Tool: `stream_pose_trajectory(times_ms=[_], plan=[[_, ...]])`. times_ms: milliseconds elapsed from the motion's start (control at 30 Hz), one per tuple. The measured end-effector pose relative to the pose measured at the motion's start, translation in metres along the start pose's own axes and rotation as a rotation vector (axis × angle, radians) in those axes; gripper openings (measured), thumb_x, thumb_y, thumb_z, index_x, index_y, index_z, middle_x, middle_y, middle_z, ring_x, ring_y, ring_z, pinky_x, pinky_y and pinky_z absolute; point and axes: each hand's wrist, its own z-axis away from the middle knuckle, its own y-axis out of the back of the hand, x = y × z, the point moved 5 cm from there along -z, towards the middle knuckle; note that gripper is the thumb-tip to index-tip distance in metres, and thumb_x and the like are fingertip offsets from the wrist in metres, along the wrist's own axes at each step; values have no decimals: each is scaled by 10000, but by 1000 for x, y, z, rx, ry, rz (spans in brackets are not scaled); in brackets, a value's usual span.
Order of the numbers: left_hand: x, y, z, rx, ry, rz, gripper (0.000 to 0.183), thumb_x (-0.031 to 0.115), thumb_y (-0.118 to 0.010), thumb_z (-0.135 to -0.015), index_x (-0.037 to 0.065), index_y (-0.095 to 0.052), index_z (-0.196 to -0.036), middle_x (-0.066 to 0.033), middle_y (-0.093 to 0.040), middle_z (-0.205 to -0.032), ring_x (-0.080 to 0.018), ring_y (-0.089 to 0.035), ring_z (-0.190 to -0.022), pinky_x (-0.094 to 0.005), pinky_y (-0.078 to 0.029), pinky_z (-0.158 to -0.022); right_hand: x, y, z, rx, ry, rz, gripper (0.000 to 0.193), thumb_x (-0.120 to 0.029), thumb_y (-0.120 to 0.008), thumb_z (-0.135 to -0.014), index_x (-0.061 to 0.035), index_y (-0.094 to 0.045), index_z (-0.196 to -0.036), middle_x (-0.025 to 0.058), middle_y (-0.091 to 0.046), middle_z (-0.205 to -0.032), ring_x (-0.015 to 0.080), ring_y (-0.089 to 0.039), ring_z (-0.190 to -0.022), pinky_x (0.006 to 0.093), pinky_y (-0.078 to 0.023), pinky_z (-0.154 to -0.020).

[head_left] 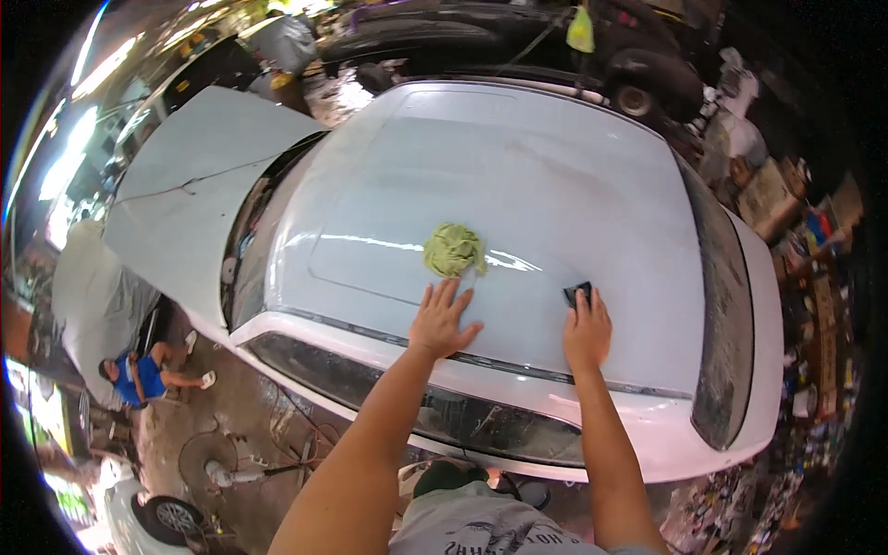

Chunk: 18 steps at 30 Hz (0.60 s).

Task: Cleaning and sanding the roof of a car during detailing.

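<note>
Two bare hands rest on the white painted car roof (pixel 555 185): left hand (pixel 442 322) flat, fingers spread, just below a crumpled green cloth (pixel 453 250); right hand (pixel 586 331) pressing a small black block (pixel 577 294) under closed fingers

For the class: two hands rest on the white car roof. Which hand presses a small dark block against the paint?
The right hand: its fingers cover a small dark block. The left hand lies flat and empty, just below the green rag.

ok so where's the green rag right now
In the head view the green rag lies bunched on the white car roof, just beyond the fingertips of the left hand and left of the right hand.
</note>
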Motion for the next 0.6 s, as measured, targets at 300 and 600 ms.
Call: stream_pose_trajectory(times_ms=[300, 600], plan=[[5, -2, 1, -31, -3, -8, 747, 587, -585, -941, 146, -462, -1532, -182, -341, -1628, -352, -259, -1545, -516, -154, -1282, 2, 6, 0, 13, 0, -24, 470, -230, -598, -991, -116, -585, -1446, 157, -453, -1584, 334, -441, -1441, 466, -364, -1176], [3, 0, -1, -49, -9, -8, 747, 599, -564, -946, 150, -462, -1534, -186, -345, -1625, -358, -259, -1540, -526, -159, -1280, 0, 6, -1, 23, -14, -26, 475, -224, -603, -986, -93, -578, -1443, 167, -469, -1577, 338, -443, -1446, 455, -358, -1185]])
